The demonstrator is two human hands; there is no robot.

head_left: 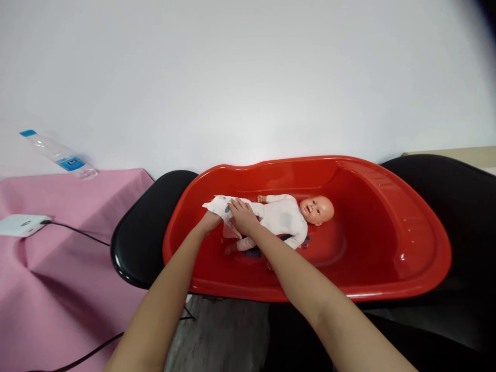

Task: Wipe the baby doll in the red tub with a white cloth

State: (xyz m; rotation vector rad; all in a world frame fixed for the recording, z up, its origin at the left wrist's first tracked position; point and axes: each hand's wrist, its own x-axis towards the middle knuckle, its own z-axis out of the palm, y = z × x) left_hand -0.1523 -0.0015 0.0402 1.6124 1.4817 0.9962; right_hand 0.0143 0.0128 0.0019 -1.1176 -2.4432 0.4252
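A baby doll point(287, 217) in a white suit lies on its back in a red plastic tub point(387, 243), head to the right. My left hand point(211, 221) grips the white trouser leg at the doll's foot end, fingers closed and mostly hidden under the cloth. My right hand point(242, 214) lies on the doll's hip and legs, fingers pressed on the white cloth point(220, 205). One bare doll leg shows below my right wrist.
The tub rests across two black chairs point(143, 243). To the left, a pink cloth point(58, 268) covers a table bearing a plastic water bottle point(58, 154) and a white device point(21, 225) with a black cable. A white wall stands behind.
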